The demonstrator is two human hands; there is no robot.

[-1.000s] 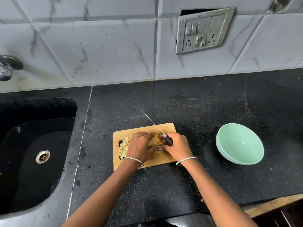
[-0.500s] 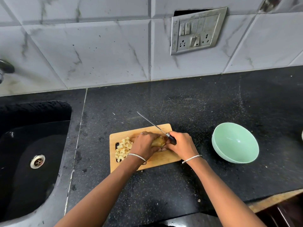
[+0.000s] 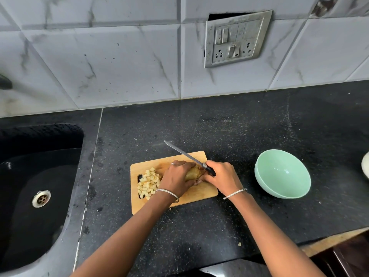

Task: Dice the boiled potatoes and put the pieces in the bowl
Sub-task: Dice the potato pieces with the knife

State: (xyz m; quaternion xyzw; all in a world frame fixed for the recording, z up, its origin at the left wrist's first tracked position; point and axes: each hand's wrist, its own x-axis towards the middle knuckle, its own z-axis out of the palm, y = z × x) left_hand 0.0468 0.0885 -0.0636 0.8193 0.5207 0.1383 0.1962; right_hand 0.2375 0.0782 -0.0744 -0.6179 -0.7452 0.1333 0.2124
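Gripping a potato (image 3: 193, 172) on the cutting board (image 3: 201, 191), my left hand (image 3: 176, 179) curls over most of it; my right hand (image 3: 221, 179) clamps the knife (image 3: 183, 153) beside those fingers, diced pieces (image 3: 148, 182) lie left, bowl (image 3: 282, 173) well right.

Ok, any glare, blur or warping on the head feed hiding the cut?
Head view: the wide lens bows the wall tiles and counter edge near the corners. Head view, centre: sharp, evenly lit; knife and diced pieces read clearly. Faint sheen on the counter behind the cutting board. The left hand and right hand, not blur, hide most of the potato.
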